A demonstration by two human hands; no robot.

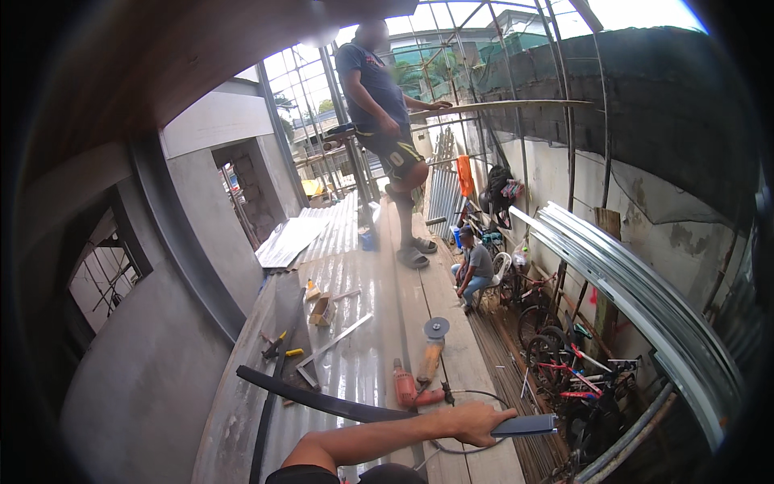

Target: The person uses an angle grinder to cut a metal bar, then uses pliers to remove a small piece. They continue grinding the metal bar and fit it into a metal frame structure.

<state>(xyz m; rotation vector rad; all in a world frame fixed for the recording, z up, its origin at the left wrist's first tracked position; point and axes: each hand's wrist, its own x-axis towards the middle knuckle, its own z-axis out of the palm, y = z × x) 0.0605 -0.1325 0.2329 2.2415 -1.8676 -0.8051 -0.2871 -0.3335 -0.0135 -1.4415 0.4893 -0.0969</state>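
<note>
In the head view, the left hand (481,423) has its grip clenched round a long, narrow bar (322,401) near its right end. The bar lies across the lower part of the view, above the planks (463,347) and the wavy metal sheets (347,347). Its left length looks almost black and smooth, with a squared-off tip; the short piece past the fingers is blue-grey, flat-sided and brighter along its end edge. The forearm covers the middle, so the two lengths only seem to be one bar, and its curve may come from the lens. Just beyond it, a red drill (409,389) and a grinder (432,355) with a round grey disc rest on the planks. What the right hand's grip is doing, I cannot tell.
</note>
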